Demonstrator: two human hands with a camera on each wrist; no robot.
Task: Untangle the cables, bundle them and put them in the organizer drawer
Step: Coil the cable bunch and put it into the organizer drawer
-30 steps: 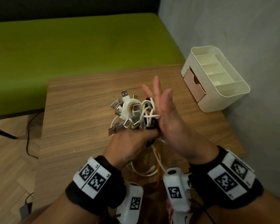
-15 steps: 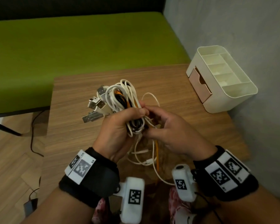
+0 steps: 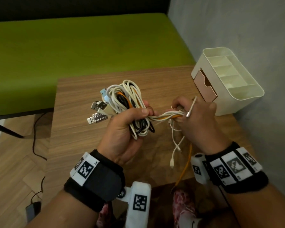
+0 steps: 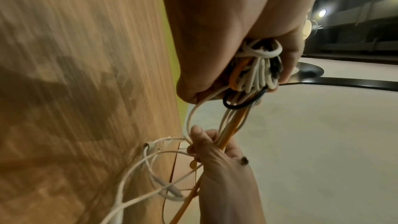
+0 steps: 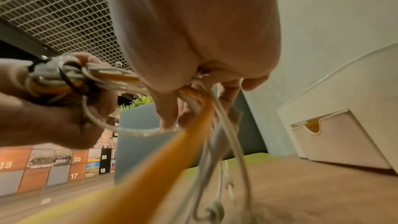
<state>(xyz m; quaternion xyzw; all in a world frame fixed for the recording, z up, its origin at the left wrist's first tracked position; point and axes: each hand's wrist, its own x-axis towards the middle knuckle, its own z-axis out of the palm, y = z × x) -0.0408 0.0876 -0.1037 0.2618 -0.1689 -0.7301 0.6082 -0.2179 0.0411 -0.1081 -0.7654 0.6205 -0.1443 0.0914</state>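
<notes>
At the left of the head view, a cluster of USB plugs (image 3: 98,112) sticks out from the coiled cables (image 3: 127,102), which sit near the centre of the frame above the tabletop (image 3: 76,129). Our left hand (image 3: 127,129) has its fingers clamped around this coil of white, black and orange loops, so most of the winding looks done. Moving right, a short run of white and orange strands (image 3: 166,116) stretches from that fist to our right hand (image 3: 196,122), whose fingers are closed on the strands, pinching them just beside a small metal-tipped plug (image 3: 188,114). Below the right hand, loose tails still hang down: a thin white lead (image 3: 175,145) and an orange cable end (image 3: 185,165) trailing toward the bottom of the frame. We judge the untangling mostly finished and the bundling partway, with those tails still to be wrapped or tucked in. At the right of the frame stands the cream organizer (image 3: 240,94) on the tabletop, well apart from the coil; its pink drawer (image 3: 204,87) shows a slight gap and holds none of these cables yet, as far as we can tell, so stowing remains.
</notes>
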